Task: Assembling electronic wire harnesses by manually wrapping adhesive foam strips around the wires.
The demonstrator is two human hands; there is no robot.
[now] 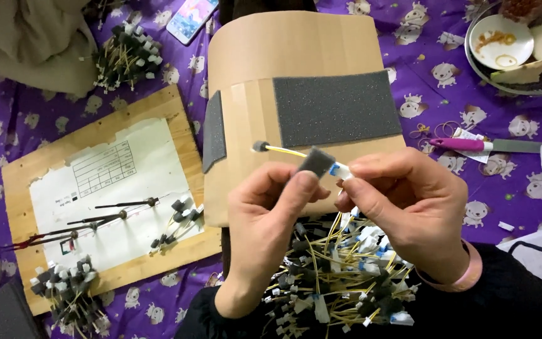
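head view looks down at two hands over a lap. left hand (265,220) pinches a small grey foam bit (315,161) between thumb and finger. right hand (403,207) grips the white plug end of a thin yellow wire (286,151), held up and level so the foam sits right at the plug. a pile of wires (340,276) rests just under both hands, close to grab. a cardboard sheet (283,50) with a dark foam strip (337,107) sits behind. a wooden board (177,103) with pins and bundles lies to the left on the purple cloth (421,125).
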